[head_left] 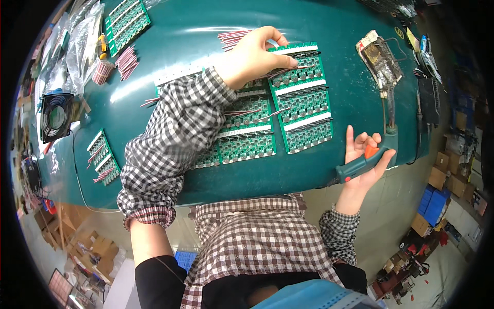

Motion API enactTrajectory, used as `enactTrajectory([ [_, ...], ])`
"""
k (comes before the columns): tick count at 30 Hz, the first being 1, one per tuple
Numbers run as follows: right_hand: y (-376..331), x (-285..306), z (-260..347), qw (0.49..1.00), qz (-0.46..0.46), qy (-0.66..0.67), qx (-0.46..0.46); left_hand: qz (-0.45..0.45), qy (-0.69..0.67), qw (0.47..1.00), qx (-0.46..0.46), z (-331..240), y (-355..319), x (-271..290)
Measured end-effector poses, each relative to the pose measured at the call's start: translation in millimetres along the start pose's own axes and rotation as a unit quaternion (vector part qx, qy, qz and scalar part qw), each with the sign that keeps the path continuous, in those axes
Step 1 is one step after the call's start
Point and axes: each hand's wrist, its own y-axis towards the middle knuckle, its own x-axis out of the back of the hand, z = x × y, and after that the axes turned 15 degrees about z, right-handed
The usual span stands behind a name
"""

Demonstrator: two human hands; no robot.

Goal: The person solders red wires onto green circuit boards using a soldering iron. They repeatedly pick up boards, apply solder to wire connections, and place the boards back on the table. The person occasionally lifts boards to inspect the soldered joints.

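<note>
My left hand (257, 55) lies over the top end of a green circuit-board panel (304, 110). Its thumb is stretched across the components and the other fingers bend near the upper edge; whatever they hold is hidden. Just below the thumb, thin dark red wires (280, 73) cross the panel. My right hand (363, 154) holds a green soldering gun (360, 166) with an orange trigger, index finger raised off the handle. The gun's metal shaft points away from me, its front end at a scorched soldering stand (380, 59). More panels (247, 141) lie left of this one, partly under my left sleeve.
A bundle of red and white wires (232, 39) lies beyond my left hand. On the left are another wire bundle (127, 64), a small panel with wires (103, 157), a fan (55, 117) and plastic bags (85, 44). A further panel (127, 23) sits far left on the green table (206, 188).
</note>
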Motion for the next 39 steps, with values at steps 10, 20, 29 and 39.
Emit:
enactTrajectory([
  [10, -18, -29, -25, 0.992, 0.032, -0.105, -0.065, -0.163, 0.397, 0.894, -0.134, 6, -12, -10],
  [20, -25, -29, -27, 0.993, 0.024, -0.084, -0.083, -0.15, 0.435, 0.873, -0.16, 10, -4, -16],
  [29, -20, -31, -31, 0.991, 0.007, -0.12, -0.053, -0.157, 0.471, 0.858, -0.133, 8, -12, -19],
  [39, -15, -25, -31, 0.985, 0.056, -0.146, -0.066, -0.112, 0.372, 0.913, -0.128, -23, -77, -35],
])
